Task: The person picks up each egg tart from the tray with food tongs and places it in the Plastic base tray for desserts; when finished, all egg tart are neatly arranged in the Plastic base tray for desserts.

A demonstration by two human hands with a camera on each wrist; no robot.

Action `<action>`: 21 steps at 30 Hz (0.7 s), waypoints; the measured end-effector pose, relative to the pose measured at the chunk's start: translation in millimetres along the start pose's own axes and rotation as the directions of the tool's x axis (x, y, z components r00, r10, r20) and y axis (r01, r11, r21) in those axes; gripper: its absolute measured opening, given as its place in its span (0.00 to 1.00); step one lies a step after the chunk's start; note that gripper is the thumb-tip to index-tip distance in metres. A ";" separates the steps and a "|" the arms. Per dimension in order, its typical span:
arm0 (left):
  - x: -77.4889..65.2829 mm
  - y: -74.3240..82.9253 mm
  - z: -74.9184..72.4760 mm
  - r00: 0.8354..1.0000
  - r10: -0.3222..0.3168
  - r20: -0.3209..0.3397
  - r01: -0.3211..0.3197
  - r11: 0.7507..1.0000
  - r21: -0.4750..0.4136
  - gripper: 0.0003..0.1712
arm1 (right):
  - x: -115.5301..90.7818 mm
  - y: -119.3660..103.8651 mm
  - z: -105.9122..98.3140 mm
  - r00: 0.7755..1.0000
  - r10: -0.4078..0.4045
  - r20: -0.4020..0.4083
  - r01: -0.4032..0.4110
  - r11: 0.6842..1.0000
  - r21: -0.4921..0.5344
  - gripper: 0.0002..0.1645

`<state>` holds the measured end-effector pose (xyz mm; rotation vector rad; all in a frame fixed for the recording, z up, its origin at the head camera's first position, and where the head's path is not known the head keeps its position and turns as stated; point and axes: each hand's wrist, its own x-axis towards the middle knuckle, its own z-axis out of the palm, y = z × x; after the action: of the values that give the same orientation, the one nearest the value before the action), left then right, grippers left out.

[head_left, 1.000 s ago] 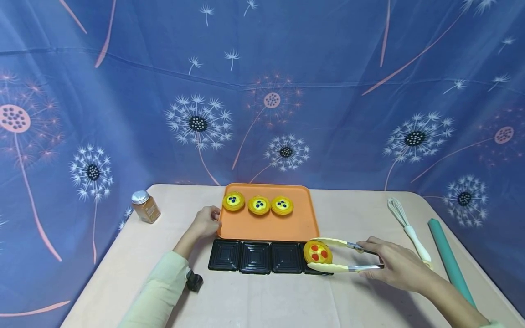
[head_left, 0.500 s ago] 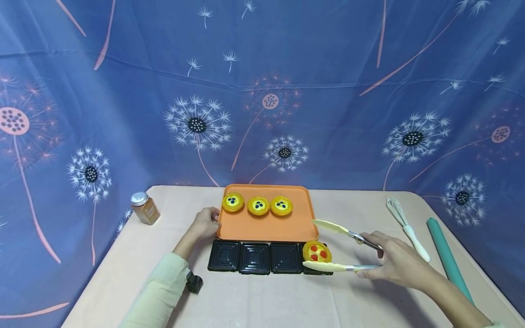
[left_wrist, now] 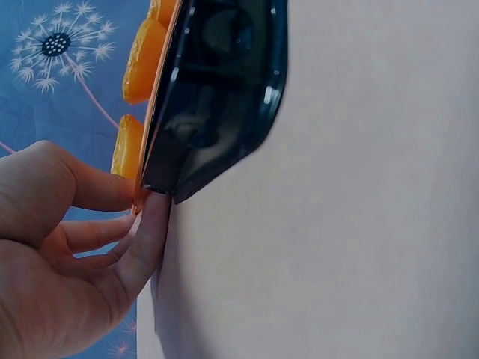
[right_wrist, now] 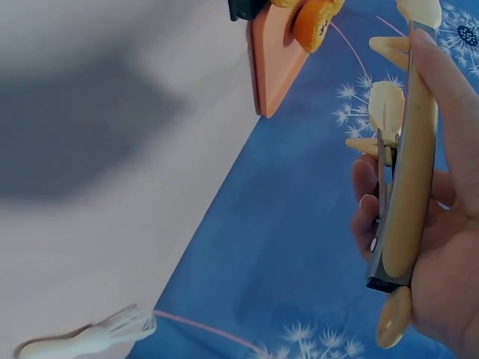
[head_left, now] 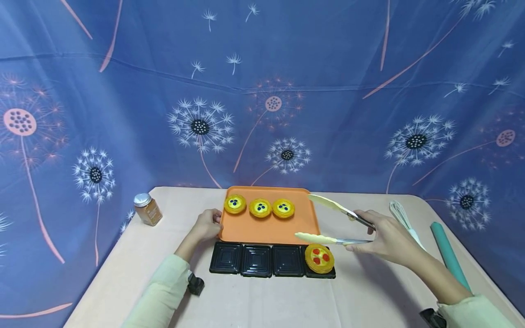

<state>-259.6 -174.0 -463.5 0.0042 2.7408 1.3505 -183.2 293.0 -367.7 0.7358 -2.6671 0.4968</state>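
Observation:
My left hand (head_left: 208,224) pinches the left edge of an orange tray (head_left: 262,232), thumb above and fingers at its rim in the left wrist view. Three egg tarts with blue dots, the nearest being this tart (head_left: 283,208), sit along the tray's back half. My right hand (head_left: 387,234) grips cream-tipped tongs (right_wrist: 412,164); their arms are spread, with nothing between them, over the tray's right edge. In front of the tray is a row of black square plastic trays (head_left: 257,260). A tart with red dots (head_left: 319,258) sits on the rightmost one.
A spice jar (head_left: 147,209) with a silver lid stands at the back left. On the right lie a whisk (head_left: 404,221) and a green roll (head_left: 450,255). A blue patterned cloth (head_left: 262,114) hangs behind the table.
The tongs have opened off the red-dotted tart, which stays on the rightmost black tray. My right hand has lifted them back and up toward the orange tray. My left hand keeps its place.

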 end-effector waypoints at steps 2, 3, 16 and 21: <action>0.1 -0.7 0.2 1.000 0.007 -0.006 -0.007 1.000 0.006 0.23 | 12.1 -0.6 3.7 1.000 0.018 0.025 -0.018 1.000 0.004 0.54; 0.1 -0.9 0.4 1.000 0.007 -0.010 -0.007 1.000 0.007 0.22 | 18.1 -0.9 6.1 0.999 0.030 0.042 -0.031 0.999 0.009 0.53; 0.5 -2.3 0.3 1.000 -0.013 -0.008 0.013 1.000 -0.008 0.22 | 79.2 4.4 49.4 0.980 0.081 0.184 -0.083 0.997 -0.001 0.58; -0.6 -1.9 1.1 1.000 -0.014 -0.011 0.014 1.000 -0.019 0.22 | 85.5 9.8 61.1 0.967 0.116 0.227 -0.116 0.993 -0.012 0.55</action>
<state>-258.9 -174.3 -465.6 -0.0245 2.7315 1.3776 -271.4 239.3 -390.1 0.6760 -2.9369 0.4698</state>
